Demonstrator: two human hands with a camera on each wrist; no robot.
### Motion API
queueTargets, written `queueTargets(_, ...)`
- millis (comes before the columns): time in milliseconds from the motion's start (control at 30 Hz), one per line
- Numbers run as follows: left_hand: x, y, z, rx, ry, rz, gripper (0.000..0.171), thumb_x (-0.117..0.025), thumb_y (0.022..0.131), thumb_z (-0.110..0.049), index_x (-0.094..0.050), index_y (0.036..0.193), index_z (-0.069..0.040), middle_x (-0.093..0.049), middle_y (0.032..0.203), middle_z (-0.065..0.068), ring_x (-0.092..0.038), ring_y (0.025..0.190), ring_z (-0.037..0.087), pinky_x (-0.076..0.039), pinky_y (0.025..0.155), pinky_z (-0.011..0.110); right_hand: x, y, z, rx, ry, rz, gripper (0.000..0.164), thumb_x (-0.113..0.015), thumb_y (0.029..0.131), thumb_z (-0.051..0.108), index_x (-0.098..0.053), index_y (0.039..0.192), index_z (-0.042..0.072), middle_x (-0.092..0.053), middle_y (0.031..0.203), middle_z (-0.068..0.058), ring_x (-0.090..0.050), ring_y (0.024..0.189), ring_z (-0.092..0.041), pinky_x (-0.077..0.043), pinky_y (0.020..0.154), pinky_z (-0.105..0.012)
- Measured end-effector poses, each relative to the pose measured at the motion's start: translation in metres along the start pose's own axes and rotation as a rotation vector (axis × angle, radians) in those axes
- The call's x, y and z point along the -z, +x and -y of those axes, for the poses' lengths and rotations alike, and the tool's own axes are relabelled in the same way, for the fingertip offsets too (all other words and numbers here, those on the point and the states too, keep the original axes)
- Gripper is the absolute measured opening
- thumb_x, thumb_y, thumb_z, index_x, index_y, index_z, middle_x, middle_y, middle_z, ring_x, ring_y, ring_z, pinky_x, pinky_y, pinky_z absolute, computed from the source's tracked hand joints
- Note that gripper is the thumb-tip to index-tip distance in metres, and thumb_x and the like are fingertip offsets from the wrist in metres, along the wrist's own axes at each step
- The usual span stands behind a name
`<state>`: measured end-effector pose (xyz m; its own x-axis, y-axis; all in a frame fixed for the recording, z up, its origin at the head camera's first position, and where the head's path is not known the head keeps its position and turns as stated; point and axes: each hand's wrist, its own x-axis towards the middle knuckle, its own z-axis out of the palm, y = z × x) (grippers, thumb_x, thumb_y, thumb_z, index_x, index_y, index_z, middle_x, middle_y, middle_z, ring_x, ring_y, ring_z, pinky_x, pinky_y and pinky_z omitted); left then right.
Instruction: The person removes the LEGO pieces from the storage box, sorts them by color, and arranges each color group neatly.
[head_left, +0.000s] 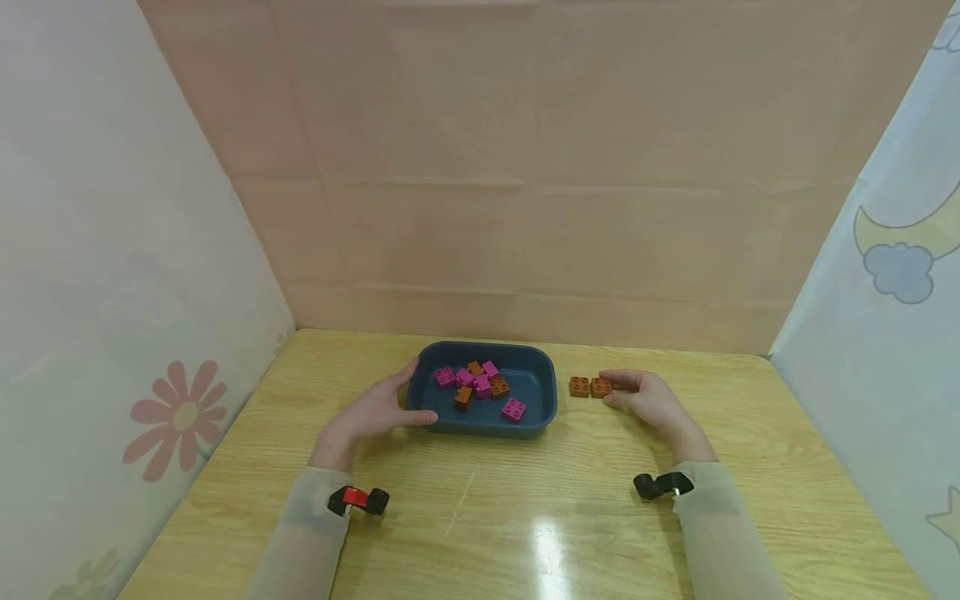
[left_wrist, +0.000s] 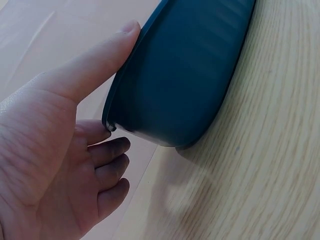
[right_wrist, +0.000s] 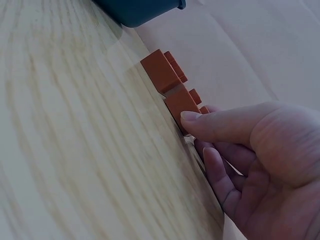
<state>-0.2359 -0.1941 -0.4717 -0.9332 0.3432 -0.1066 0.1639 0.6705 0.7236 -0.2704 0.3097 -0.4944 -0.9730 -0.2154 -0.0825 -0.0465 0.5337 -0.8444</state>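
My left hand (head_left: pixel 375 410) holds the left end of a dark blue plastic tray (head_left: pixel 480 430). In the left wrist view the thumb lies on the rim of the tray (left_wrist: pixel 185 75), with the fingers bent by its corner. Inside the tray are several pink bricks (head_left: pixel 513 409) and orange bricks (head_left: pixel 499 386), loosely gathered. To the right of the tray, my right hand (head_left: pixel 652 404) pinches an orange toy brick (right_wrist: pixel 182 107) between thumb and fingers, at table level. A second orange brick (head_left: pixel 580 387) sits close beside it, on the tray side, studs up.
The wooden table (head_left: pixel 480 517) ends at a beige paper backdrop (head_left: pixel 540 208) just behind the tray. Pale printed sheets stand at the left (head_left: pixel 112 250) and right. Each wrist carries a black strap mount (head_left: pixel 358 500).
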Motion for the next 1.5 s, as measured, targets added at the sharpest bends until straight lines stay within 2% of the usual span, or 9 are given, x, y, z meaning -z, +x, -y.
queueTargets(433,0.000,-0.001,0.001,-0.002,0.007,-0.003,0.122,-0.087,0.086,-0.058,-0.012,0.174,-0.017,-0.020,0.177,0.011,-0.027,0.159,0.040,-0.029,0.123,0.063,-0.002,0.002,-0.002,-0.008,0.004,-0.007,0.053,-0.076,0.101,0.011,-0.060,0.151,0.001,-0.057,0.153,-0.023,-0.054,0.140,-0.044,-0.040,0.118,-0.057)
queueTargets(667,0.000,-0.001,0.001,0.004,0.000,0.004,0.124,-0.086,0.085,-0.060,-0.012,0.174,-0.017,-0.019,0.177,0.011,-0.028,0.159,0.040,-0.030,0.123,0.063,0.000,-0.001,0.000,-0.010,0.025,0.011,0.058,-0.076,0.101,0.014,-0.056,0.154,0.001,-0.054,0.156,-0.022,-0.048,0.145,-0.045,-0.037,0.120,-0.059)
queueTargets(1033,-0.001,0.000,0.001,0.013,-0.007,0.006,0.125,-0.086,0.084,-0.063,-0.012,0.174,-0.019,-0.021,0.177,0.011,-0.034,0.156,0.041,-0.034,0.121,0.062,0.008,-0.006,0.002,-0.014,0.052,0.053,0.062,-0.075,0.102,0.016,-0.052,0.156,0.000,-0.052,0.159,-0.021,-0.048,0.147,-0.042,-0.043,0.117,-0.046)
queueTargets(1067,-0.001,0.000,0.001,0.015,-0.004,0.004,0.125,-0.086,0.084,-0.064,-0.012,0.174,-0.019,-0.021,0.176,0.011,-0.036,0.155,0.040,-0.036,0.121,0.062,0.009,-0.006,0.003,-0.017,0.063,0.054,0.062,-0.075,0.102,0.015,-0.052,0.157,0.000,-0.052,0.159,-0.021,-0.048,0.147,-0.042,-0.043,0.116,-0.046)
queueTargets(1167,-0.002,0.001,0.001,0.023,-0.011,0.008,0.124,-0.086,0.084,-0.062,-0.011,0.174,-0.021,-0.021,0.177,0.011,-0.057,0.136,0.039,-0.050,0.105,0.058,0.010,-0.006,0.004,-0.020,0.068,0.061,0.063,-0.075,0.102,0.016,-0.050,0.158,-0.002,-0.051,0.159,-0.022,-0.048,0.147,-0.042,-0.044,0.116,-0.047)
queueTargets(1267,-0.002,0.001,0.001,0.025,-0.005,0.003,0.124,-0.086,0.084,-0.062,-0.011,0.174,-0.022,-0.022,0.177,0.011,-0.061,0.129,0.035,-0.052,0.100,0.056,0.010,-0.007,0.005,-0.034,0.065,0.059,0.064,-0.075,0.102,0.017,-0.049,0.158,-0.002,-0.051,0.159,-0.022,-0.048,0.147,-0.043,-0.042,0.118,-0.051)
queueTargets(1333,-0.002,0.001,0.001,0.018,-0.004,0.000,0.123,-0.086,0.085,-0.061,-0.011,0.174,-0.021,-0.022,0.177,0.012,-0.055,0.138,0.037,-0.048,0.109,0.058,0.011,-0.007,0.007,-0.043,0.068,0.058,0.065,-0.076,0.102,0.018,-0.049,0.158,-0.001,-0.051,0.159,-0.021,-0.048,0.147,-0.042,-0.040,0.119,-0.054)
queueTargets(1400,-0.001,0.001,0.001,0.009,0.005,-0.006,0.123,-0.086,0.085,-0.061,-0.012,0.174,-0.019,-0.021,0.177,0.011,-0.039,0.153,0.038,-0.037,0.120,0.060,0.011,-0.007,0.007,-0.038,0.067,0.065,0.066,-0.075,0.103,0.019,-0.048,0.158,-0.003,-0.051,0.159,-0.023,-0.048,0.146,-0.044,-0.040,0.118,-0.056)
queueTargets(1500,-0.001,0.001,0.002,-0.003,0.011,-0.008,0.124,-0.085,0.085,-0.063,-0.013,0.174,-0.017,-0.021,0.177,0.010,-0.028,0.159,0.039,-0.029,0.124,0.062,0.012,-0.006,0.007,-0.031,0.059,0.066,0.066,-0.074,0.103,0.020,-0.047,0.159,-0.003,-0.050,0.159,-0.024,-0.048,0.146,-0.044,-0.041,0.118,-0.056)
